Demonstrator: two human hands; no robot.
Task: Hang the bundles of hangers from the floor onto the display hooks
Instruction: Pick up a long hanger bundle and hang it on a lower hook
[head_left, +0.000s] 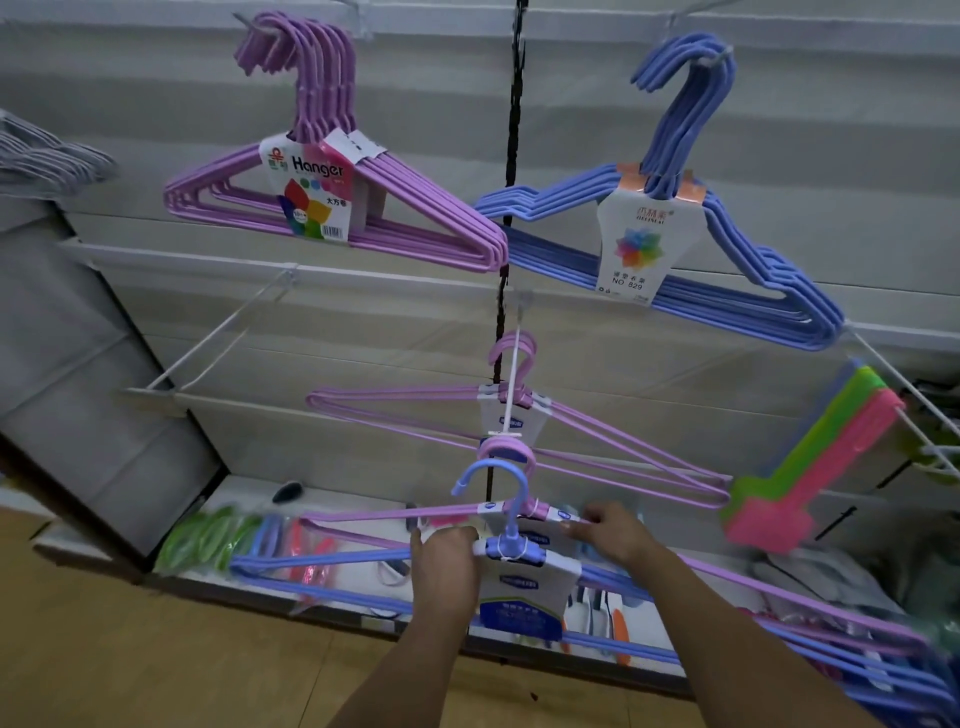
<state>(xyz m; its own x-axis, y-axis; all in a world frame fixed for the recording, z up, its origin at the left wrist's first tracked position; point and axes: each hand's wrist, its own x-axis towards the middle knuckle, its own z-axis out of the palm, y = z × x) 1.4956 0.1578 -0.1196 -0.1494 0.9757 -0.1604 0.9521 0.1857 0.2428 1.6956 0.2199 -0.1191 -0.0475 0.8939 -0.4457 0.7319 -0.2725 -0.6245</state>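
Far left, a purple plastic hanger bundle with a "Hanger" card (332, 187) hangs on an upper display hook (244, 21). Your left hand (447, 566) curls around the near blue hanger bundle with a white-and-blue card (519, 587) just left of its neck. Your right hand (613, 530) pinches the thin pink hanger bundle (545, 512) behind it, below the white middle hook (511, 384). Far right hangs a blue wavy hanger bundle (675, 208).

A white display hook (514, 374) on the slatted wall (779, 130) carries a lilac hanger bundle (597, 441).
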